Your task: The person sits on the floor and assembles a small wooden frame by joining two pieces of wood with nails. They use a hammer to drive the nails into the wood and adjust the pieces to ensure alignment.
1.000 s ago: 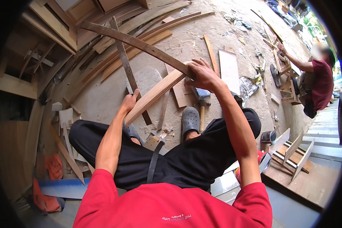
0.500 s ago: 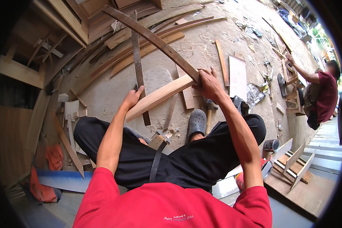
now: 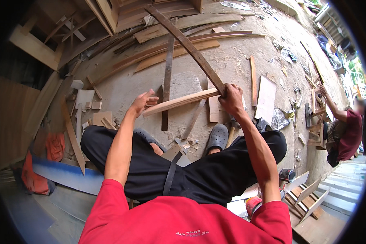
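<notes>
My right hand (image 3: 233,99) is closed around the near end of a long dark wooden strip (image 3: 191,48) and the right end of a short pale wood piece (image 3: 179,102). The two pieces meet at an angle in my grip, and the dark strip slants away to the upper left. My left hand (image 3: 143,101) is just by the pale piece's left end, its fingers apart and holding nothing. Beyond the pale piece, a second dark wooden strip (image 3: 168,73) stretches away from me, passing beside a pale rough slab (image 3: 185,84).
Grey clogs (image 3: 218,137) are on my feet. A hammer (image 3: 233,129) lies by the right one. Boards (image 3: 266,97) and offcuts are strewn over the floor. An open can (image 3: 287,175) stands beside my right knee. Another person (image 3: 345,130) sits working at far right.
My left hand has come off the pale wood piece and its fingers have spread. The pale piece lies flatter across the view, still in my right hand with the dark strip. The view has shifted slightly.
</notes>
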Action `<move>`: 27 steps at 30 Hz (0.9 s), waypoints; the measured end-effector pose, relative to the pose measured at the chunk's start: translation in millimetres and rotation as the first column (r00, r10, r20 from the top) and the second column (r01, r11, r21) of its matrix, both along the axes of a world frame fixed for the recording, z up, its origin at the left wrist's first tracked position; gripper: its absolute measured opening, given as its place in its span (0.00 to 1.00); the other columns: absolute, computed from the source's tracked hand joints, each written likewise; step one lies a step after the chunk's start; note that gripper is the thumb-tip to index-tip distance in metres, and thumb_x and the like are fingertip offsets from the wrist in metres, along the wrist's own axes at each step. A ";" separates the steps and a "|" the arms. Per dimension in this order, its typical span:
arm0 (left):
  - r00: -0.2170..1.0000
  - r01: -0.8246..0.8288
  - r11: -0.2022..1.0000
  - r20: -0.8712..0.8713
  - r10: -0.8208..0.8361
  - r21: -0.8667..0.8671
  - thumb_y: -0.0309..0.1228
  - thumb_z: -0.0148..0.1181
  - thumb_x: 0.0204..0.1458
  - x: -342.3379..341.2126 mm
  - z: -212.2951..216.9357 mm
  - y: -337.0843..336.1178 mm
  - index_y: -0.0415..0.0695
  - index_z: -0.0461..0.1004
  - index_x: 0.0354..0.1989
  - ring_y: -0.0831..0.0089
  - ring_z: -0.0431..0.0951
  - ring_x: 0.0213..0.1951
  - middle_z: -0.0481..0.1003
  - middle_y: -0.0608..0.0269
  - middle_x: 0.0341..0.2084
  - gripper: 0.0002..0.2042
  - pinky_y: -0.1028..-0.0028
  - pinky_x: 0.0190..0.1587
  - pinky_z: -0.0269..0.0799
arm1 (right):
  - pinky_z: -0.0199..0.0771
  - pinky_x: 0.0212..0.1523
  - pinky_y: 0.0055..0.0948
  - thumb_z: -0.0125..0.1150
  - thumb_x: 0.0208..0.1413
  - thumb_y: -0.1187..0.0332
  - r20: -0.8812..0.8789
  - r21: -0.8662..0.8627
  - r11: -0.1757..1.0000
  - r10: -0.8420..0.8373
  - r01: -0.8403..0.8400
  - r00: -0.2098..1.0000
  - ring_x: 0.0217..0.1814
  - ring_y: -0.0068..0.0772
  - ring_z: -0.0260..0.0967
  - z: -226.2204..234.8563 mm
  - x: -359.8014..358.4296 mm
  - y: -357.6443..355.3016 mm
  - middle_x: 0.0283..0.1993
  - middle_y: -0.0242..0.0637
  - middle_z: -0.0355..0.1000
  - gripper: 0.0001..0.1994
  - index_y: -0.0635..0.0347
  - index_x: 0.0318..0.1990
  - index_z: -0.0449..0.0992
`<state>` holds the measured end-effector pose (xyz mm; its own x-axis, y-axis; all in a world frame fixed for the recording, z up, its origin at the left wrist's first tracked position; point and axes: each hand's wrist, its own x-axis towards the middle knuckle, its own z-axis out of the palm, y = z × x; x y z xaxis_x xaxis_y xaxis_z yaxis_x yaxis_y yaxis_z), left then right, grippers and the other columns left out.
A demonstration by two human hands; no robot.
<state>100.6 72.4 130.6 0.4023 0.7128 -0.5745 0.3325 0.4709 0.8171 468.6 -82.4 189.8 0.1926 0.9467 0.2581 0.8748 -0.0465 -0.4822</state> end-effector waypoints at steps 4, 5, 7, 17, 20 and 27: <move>0.981 -0.194 0.979 -0.002 0.194 0.062 0.63 0.52 0.52 -27.7 -12.6 -2.2 0.40 0.60 0.64 0.61 0.70 0.56 0.70 0.53 0.56 0.41 0.56 0.58 0.61 | 0.49 0.60 0.51 0.63 0.37 0.71 0.007 -0.062 0.997 -0.039 0.039 0.999 0.50 0.47 0.66 -3.4 -10.1 9.8 0.34 0.43 0.72 0.13 0.61 0.34 0.70; 0.967 -0.254 0.963 -0.013 0.256 0.086 0.64 0.51 0.52 -30.6 -16.1 -4.4 0.40 0.60 0.64 0.61 0.69 0.57 0.69 0.53 0.57 0.41 0.56 0.58 0.61 | 0.48 0.60 0.51 0.63 0.37 0.71 0.013 -0.085 0.995 -0.051 0.051 0.999 0.50 0.47 0.66 -5.5 -10.9 12.8 0.33 0.43 0.72 0.13 0.60 0.34 0.71; 0.937 -0.350 0.937 -0.022 0.350 0.003 0.64 0.50 0.52 -34.8 -23.0 -7.8 0.39 0.58 0.65 0.62 0.69 0.56 0.68 0.53 0.57 0.43 0.56 0.57 0.63 | 0.50 0.59 0.49 0.63 0.36 0.70 0.027 -0.103 0.991 -0.077 0.079 0.997 0.49 0.46 0.66 -13.5 -14.4 16.6 0.33 0.42 0.72 0.12 0.59 0.32 0.71; 0.751 -0.615 0.734 0.070 0.657 -0.289 0.66 0.56 0.47 -12.8 -39.8 -25.8 0.49 0.43 0.71 0.47 0.61 0.58 0.45 0.47 0.67 0.50 0.51 0.57 0.65 | 0.47 0.63 0.54 0.58 0.39 0.70 -0.023 -0.278 0.951 -0.149 0.137 0.988 0.52 0.50 0.67 -43.2 -60.8 35.3 0.38 0.49 0.74 0.14 0.64 0.36 0.74; 0.709 -0.611 0.696 0.130 0.693 -0.377 0.64 0.59 0.46 4.3 -32.7 -35.6 0.53 0.37 0.72 0.41 0.55 0.62 0.37 0.41 0.68 0.52 0.49 0.63 0.58 | 0.47 0.63 0.55 0.58 0.39 0.69 -0.032 -0.315 0.937 -0.168 0.149 0.985 0.52 0.50 0.67 -48.3 -77.5 41.5 0.38 0.50 0.74 0.14 0.65 0.36 0.74; 0.822 -0.357 0.840 0.289 0.490 -0.408 0.63 0.60 0.47 21.6 -41.7 -45.6 0.42 0.34 0.71 0.44 0.54 0.65 0.46 0.35 0.65 0.55 0.53 0.65 0.58 | 0.55 0.58 0.50 0.62 0.38 0.67 -0.069 -0.399 0.880 -0.308 0.257 0.949 0.42 0.45 0.71 -90.1 -131.1 64.4 0.34 0.45 0.75 0.16 0.61 0.39 0.76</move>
